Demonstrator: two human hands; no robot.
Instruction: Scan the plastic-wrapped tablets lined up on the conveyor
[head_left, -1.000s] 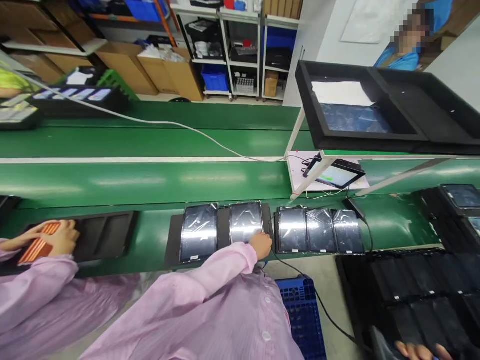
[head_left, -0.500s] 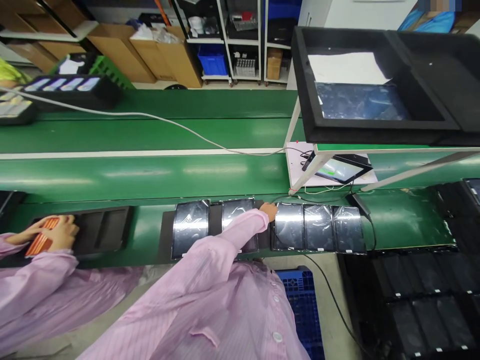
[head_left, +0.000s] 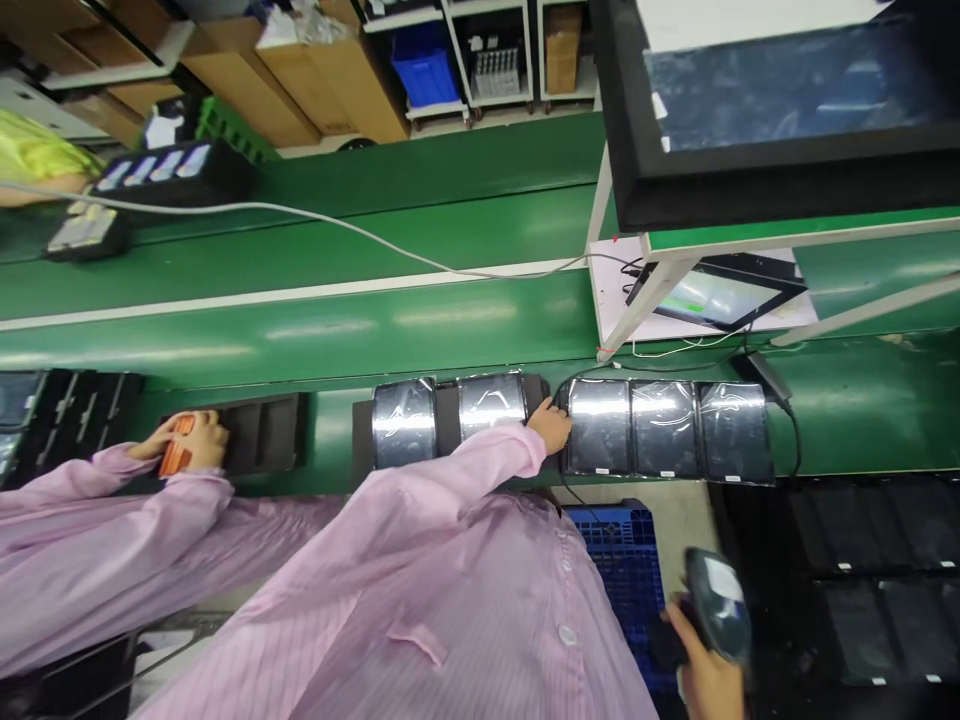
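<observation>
My left hand (head_left: 551, 426) reaches to the gap beside the left edge of a row of film-covered screens (head_left: 665, 430). Its fingers are curled down near a black cable, and what they grip is hidden. Left of it, two more wrapped screens (head_left: 405, 420) lie on black foam trays (head_left: 448, 425), partly behind my pink sleeve. Low on the right, my right hand (head_left: 711, 680) is closed around a handheld barcode scanner (head_left: 718, 600), slightly blurred, with a pale label on its head.
A co-worker's hands (head_left: 196, 440) hold an orange-striped stack over a black tray (head_left: 274, 435). A white-legged stand (head_left: 660, 300) carries a large black foam tray (head_left: 637, 200) above a lit tablet (head_left: 720, 295). Dark trays of screens (head_left: 885, 600) fill the lower right, beside a blue pallet (head_left: 622, 560).
My right hand with the barcode scanner has come into view at the lower right. My left hand stays beside the screens while the view has shifted downward.
</observation>
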